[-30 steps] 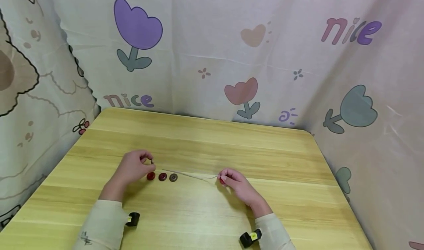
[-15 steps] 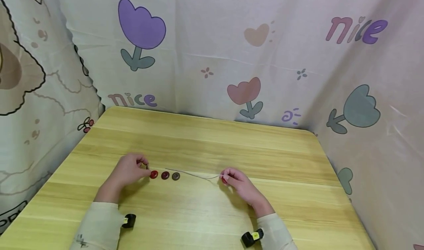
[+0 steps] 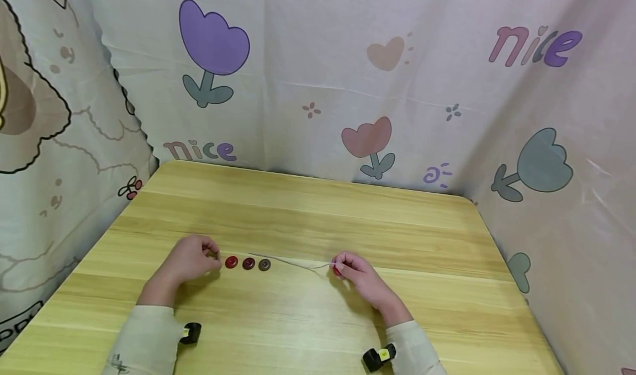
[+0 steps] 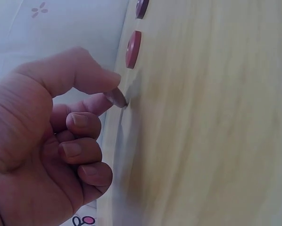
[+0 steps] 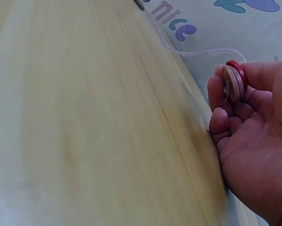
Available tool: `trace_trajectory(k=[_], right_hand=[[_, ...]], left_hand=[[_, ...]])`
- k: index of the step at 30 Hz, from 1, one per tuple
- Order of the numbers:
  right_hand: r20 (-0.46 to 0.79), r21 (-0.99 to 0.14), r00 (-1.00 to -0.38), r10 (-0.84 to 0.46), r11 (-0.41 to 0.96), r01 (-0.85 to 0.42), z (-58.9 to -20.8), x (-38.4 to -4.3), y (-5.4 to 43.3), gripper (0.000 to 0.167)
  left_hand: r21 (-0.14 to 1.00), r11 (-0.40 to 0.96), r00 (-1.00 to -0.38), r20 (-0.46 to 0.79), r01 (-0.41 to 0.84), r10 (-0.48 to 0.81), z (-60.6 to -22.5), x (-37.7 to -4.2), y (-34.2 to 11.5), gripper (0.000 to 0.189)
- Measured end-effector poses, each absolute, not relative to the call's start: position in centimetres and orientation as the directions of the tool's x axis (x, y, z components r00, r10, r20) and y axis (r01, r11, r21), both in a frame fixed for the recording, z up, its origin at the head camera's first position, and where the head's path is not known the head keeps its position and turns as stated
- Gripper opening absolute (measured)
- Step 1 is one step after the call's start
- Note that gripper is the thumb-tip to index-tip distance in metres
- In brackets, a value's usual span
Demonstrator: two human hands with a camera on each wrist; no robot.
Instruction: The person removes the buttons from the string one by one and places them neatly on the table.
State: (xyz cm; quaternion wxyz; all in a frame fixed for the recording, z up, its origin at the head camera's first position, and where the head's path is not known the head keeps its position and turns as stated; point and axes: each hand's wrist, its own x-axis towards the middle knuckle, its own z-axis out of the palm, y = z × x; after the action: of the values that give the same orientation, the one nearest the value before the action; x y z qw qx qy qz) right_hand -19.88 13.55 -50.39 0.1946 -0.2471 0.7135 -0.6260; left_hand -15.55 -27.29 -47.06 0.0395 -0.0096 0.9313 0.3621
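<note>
My left hand (image 3: pixel 191 259) pinches a small brown-grey button (image 4: pixel 116 97) between thumb and forefinger, low over the table; whether it touches the wood I cannot tell. Just to the right of that hand lie a red button (image 3: pixel 231 262), a dark red button (image 3: pixel 249 263) and a grey-brown button (image 3: pixel 264 264), in a row. Farther right, my right hand (image 3: pixel 360 280) holds a small stack of buttons (image 5: pixel 234 82), red and pinkish-brown, between thumb and fingers. A thin pale cord (image 3: pixel 293 263) runs from the stack leftward, its free end behind the row.
The wooden table (image 3: pixel 318 209) reaches back to a printed cloth (image 3: pixel 308 43), which also hangs along both sides. A black wrist camera (image 3: pixel 191 333) sits at the left cuff, and another black camera (image 3: pixel 379 358) at the right cuff.
My left hand has drawn back a little to the left and lower, away from the red button, with the brown-grey button still pinched. The right hand keeps its hold on the stack.
</note>
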Motion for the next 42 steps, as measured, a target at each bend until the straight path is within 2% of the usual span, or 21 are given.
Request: trace_trajectory(k=[28, 35, 42], right_hand=[[0.039, -0.991, -0.801, -0.598, 0.080, -0.107, -50.8, -20.1, 13.5, 0.023], [0.012, -0.993, -0.805, -0.593, 0.089, -0.080, -50.8, -20.0, 13.4, 0.024], [0.030, -0.992, -0.801, -0.598, 0.081, -0.097, -50.8, -20.1, 13.4, 0.025]], left_hand=[[0.684, 0.727, -0.996, -0.086, -0.058, 0.001, -47.6, -15.1, -28.3, 0.019], [0.698, 0.712, -0.994, -0.108, -0.073, 0.003, -47.0, -15.1, -28.2, 0.027], [0.723, 0.690, -0.997, -0.075, -0.035, 0.028, -45.6, -15.8, -27.2, 0.034]])
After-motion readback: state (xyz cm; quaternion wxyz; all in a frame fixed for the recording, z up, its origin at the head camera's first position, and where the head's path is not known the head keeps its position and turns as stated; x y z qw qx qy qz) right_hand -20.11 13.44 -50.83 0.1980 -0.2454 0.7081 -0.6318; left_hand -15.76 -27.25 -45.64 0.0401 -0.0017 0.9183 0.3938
